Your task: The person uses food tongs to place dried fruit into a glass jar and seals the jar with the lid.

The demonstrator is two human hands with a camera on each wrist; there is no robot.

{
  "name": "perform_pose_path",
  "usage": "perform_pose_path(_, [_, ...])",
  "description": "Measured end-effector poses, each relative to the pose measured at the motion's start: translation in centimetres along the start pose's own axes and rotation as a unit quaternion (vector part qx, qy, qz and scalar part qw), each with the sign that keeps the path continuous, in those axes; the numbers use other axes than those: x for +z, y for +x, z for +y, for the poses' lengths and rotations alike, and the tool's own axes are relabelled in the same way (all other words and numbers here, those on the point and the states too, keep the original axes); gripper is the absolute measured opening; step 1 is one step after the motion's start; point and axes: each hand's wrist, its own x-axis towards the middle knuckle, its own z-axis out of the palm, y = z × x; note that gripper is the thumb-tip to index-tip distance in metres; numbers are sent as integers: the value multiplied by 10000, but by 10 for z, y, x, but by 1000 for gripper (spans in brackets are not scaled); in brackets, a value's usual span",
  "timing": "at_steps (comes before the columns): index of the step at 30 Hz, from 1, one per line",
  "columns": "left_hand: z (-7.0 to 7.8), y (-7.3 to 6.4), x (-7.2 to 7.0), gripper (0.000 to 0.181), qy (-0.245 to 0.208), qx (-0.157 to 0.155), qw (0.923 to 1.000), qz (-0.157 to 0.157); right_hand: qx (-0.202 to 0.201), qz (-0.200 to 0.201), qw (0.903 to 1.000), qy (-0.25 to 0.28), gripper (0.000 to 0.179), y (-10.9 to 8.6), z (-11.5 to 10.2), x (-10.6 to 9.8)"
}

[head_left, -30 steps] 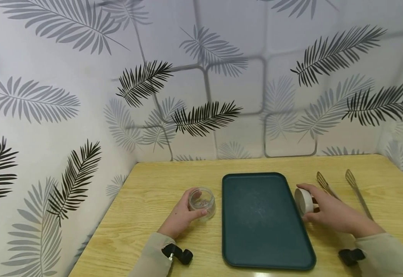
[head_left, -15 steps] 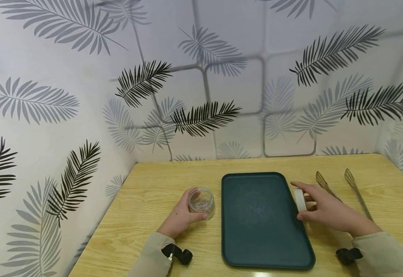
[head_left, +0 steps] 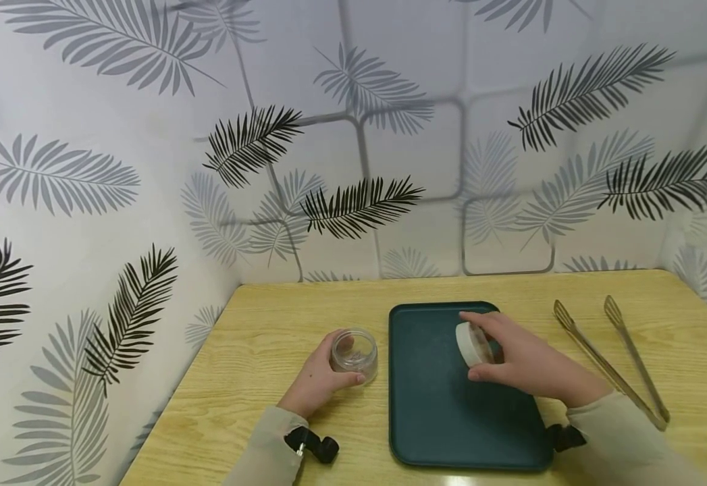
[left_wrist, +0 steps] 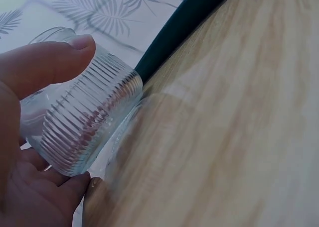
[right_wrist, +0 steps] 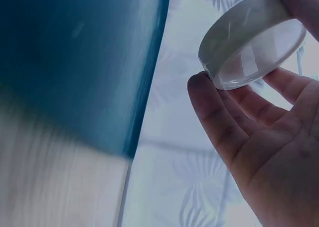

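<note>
My left hand (head_left: 315,383) grips a clear glass jar (head_left: 362,345) from its left side, on the table left of the tray. The jar stands upright with its mouth uncovered. In the left wrist view the jar (left_wrist: 94,107) has ribbed sides and some reddish bits low inside. Over the dark green tray (head_left: 432,425), my right hand (head_left: 526,358) holds a round white-rimmed lid (head_left: 467,345) on edge between thumb and fingers. The lid (right_wrist: 239,30) looks see-through across its face in the right wrist view.
Metal tongs (head_left: 639,361) lie spread on the wooden table (head_left: 280,310) right of the tray, joined near the front. A leaf-patterned wall (head_left: 389,155) rises behind the table, with another wall on the left.
My right hand has carried the lid leftward from beside the tray's right edge to above the tray, uncovering the lower part of the tongs. My left hand and the jar have stayed in place.
</note>
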Motion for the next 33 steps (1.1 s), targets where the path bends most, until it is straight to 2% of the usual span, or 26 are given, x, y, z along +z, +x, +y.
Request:
perform_pose_path(12, [2, 0, 4, 89, -64, 277, 9996, -67, -647, -543, 9947, -579, 89, 65, -65, 50])
perform_pose_path(18, [4, -1, 2, 85, -78, 388, 9992, -112, -1067, -459, 9885, -973, 83, 92, -78, 77])
perform_pose_path(24, [7, -1, 3, 91, -148, 382, 9989, -232, -1372, -351, 9781, -1528, 83, 106, -86, 86])
perform_pose_path(28, [6, 0, 4, 91, -132, 391, 9989, -238, -1250, -413, 9766, -1701, 81, 110, -88, 88])
perform_pose_path(33, [7, 1, 5, 90, -202, 398, 9988, -222, -559, -133, 9894, -1333, 79, 110, -90, 92])
